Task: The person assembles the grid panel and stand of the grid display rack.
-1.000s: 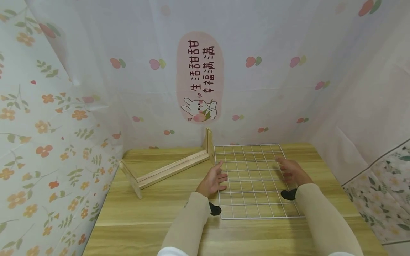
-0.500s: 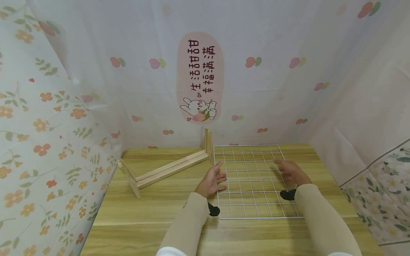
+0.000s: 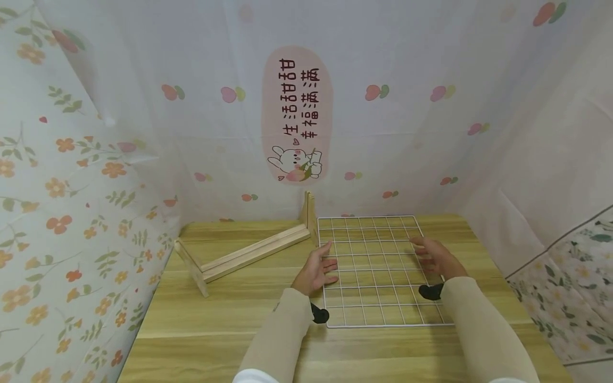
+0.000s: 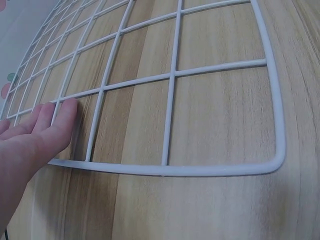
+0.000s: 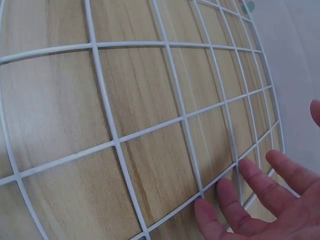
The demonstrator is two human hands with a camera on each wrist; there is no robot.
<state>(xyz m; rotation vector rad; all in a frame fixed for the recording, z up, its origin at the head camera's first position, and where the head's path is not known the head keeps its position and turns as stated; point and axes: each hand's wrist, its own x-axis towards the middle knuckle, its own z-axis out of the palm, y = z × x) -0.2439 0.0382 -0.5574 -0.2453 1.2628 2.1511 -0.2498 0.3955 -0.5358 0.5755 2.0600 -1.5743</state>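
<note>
We look down on a wooden tabletop (image 3: 215,324) with yellowish-brown grain, boxed in by printed cloth; our clock faces take the head view, twelve at the far side. Nearest us, two beige sleeves (image 3: 276,332) reach in from about seven and five o'clock, a black rounded piece (image 3: 320,314) showing at each wrist.

Between the arms we find the white square-meshed wire grid (image 3: 375,270), lying over the tabletop. At its nine o'clock edge is the person's left hand (image 3: 314,269), thumb raised apart from loosely extended fingers. At three o'clock is the right hand (image 3: 437,257), fingers spread and slightly bent, clamped on nothing. In both wrist views we see fingertips against or just beside the wires; whether they sit above or beneath them, we cannot tell.

From the grid's centre, between nine and ten o'clock, stands a pale wooden stand (image 3: 256,252), a long grooved bar joining two end pieces; its farther end is just beside the grid's ten-thirty corner.

Farthest off, we have white cloth (image 3: 407,48) with small fruit prints, and at eleven o'clock a pink oval print (image 3: 322,154) bearing dark red characters and a white rabbit. Orange-flowered cloth (image 3: 57,202) hangs toward nine.
</note>
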